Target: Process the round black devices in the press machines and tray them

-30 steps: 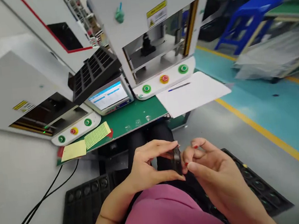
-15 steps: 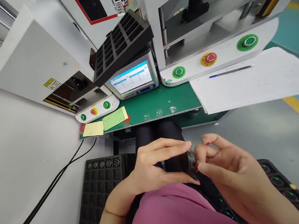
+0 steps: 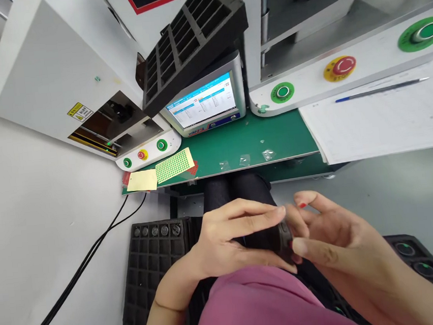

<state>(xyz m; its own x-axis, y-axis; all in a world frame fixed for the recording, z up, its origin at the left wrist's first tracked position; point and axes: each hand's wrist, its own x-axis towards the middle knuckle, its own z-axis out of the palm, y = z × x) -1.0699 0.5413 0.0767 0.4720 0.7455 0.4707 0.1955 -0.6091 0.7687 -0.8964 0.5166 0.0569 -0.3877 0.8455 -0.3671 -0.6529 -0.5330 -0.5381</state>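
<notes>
My left hand is wrapped from the left round a small dark device, thumb below and fingers above. The device has a rounded edge with an oval button, held low over my lap; its face is turned away. My right hand meets that edge from the right, thumb and index finger closed against it and the other fingers loosely curled. The right index finger is slightly blurred. Whether a smaller piece lies between those fingertips I cannot make out.
On the green bench stand a left press machine, a screen under a tilted black tray, and a right press. Sticker sheets, papers and a pen lie there. Compartment trays sit low left and right.
The view has shifted, so the bench sits further right and slightly higher. Both hands keep their grip on the device; the right index finger has moved slightly along its edge.
</notes>
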